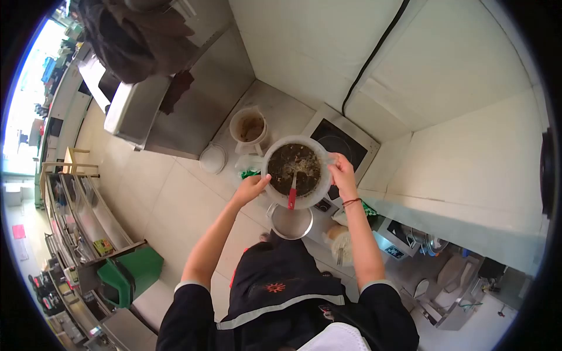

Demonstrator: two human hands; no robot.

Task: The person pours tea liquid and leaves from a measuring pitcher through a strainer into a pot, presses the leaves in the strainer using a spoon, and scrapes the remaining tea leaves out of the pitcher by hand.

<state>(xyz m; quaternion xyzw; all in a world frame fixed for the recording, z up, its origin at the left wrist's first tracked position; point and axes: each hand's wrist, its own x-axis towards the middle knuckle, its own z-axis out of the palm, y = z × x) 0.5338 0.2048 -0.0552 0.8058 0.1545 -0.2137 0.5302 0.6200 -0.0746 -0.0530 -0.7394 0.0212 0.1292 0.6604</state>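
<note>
Both my hands hold a large translucent white tub (323,193) of dark liquid with pale and dark bits afloat. My left hand (252,190) grips its left side, thumb up by the rim. On the opposite side, my right hand (343,177) is closed round the rim or a handle; which of these I cannot tell. A utensil with a red handle (291,199) leans inside the tub, its lower end sunk in the liquid. Just below the tub in view is a round metal strainer or pot (291,223), partly covered by it.
A white jug (249,127) with brown contents stands behind the tub, near a white round lid (213,158). An induction cooker (338,142) sits against the wall. More containers (341,245) line the right side. A green bin (140,272) stands at lower left.
</note>
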